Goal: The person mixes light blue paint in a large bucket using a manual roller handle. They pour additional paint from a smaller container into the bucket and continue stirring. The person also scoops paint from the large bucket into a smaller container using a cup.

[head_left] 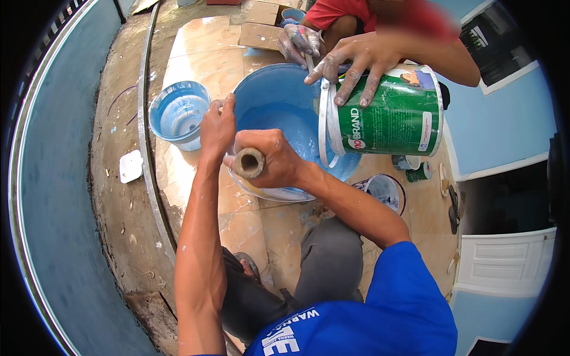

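A large round tub (252, 77) with light blue paint inside stands in front of me. My left hand (218, 127) is closed on its left rim. My right hand (273, 157) wraps round a hollow, tan stick (249, 162) whose open end points up at me; its lower end is hidden beneath my hand. Across the tub, a co-worker in red tips a green paint bucket (392, 115) on its side, its mouth over the tub's right part. One co-worker hand (365, 62) presses on that bucket; the other (300, 44) holds a paintbrush (310, 68) near its mouth.
Left of the tub stands a small paint-smeared pail (180, 114). An open container (383, 193) and small tins (418, 172) sit to the right. Cardboard (261, 26) lies at the back. A metal rail (144, 107) edges the tiles; a white lid (131, 166) lies beyond it.
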Available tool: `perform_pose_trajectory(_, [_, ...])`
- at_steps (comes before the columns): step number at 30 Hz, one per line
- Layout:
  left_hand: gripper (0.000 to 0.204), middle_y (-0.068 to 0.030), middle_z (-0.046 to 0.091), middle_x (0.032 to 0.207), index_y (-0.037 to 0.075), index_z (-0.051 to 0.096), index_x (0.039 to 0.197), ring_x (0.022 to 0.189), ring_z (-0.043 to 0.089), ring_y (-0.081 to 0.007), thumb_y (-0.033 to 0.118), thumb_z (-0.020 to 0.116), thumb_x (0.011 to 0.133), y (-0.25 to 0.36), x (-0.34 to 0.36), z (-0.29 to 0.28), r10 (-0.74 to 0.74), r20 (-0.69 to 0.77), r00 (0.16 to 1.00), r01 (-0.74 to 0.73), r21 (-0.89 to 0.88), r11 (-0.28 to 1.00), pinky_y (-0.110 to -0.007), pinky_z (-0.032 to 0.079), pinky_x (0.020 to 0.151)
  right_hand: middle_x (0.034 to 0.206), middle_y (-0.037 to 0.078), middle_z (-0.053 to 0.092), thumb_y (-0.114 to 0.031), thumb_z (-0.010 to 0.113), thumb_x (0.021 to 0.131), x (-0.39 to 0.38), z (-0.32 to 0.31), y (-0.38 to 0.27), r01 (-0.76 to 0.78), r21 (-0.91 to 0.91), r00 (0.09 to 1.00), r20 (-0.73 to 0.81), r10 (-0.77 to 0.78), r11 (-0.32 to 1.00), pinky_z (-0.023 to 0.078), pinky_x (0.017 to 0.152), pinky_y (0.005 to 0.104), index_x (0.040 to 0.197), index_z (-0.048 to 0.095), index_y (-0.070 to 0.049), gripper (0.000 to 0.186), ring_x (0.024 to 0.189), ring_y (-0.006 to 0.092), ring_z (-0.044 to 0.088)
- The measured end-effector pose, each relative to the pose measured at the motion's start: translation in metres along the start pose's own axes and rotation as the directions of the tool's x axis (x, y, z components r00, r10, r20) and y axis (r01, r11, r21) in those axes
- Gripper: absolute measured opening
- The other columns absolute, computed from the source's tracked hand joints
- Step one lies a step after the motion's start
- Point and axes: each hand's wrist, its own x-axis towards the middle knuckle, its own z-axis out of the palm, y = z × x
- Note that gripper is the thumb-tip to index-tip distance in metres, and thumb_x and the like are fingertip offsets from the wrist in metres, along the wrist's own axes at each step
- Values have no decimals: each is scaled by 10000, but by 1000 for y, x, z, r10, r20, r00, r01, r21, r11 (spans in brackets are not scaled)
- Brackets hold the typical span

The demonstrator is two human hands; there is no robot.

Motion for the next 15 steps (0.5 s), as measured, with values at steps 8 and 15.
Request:
perform_pose_trajectory(8, [604, -294, 725, 1000, -53, 710, 1064, 1008, 694, -447, 519, 521, 1025, 6, 2, 1, -37, 31, 999, 38, -37, 999, -470, 515, 890, 620, 97, 538, -132, 811, 850, -13, -22, -10, -330, -22, 942, -61, 329, 944, 429, 549, 329, 784, 559, -34, 279, 564, 142, 452])
perform_pose_trajectory(15, [615, -315, 722, 1013, -54, 710, 1084, 1017, 692, -470, 527, 517, 1020, 2, 3, 2, -35, -10, 999, 35, -6, 999, -491, 515, 913, 650, 23, 585, -13, 789, 843, -11, -14, -27, -219, 78, 952, -201, 231, 973, 420, 552, 276, 763, 553, -44, 251, 594, 78, 514])
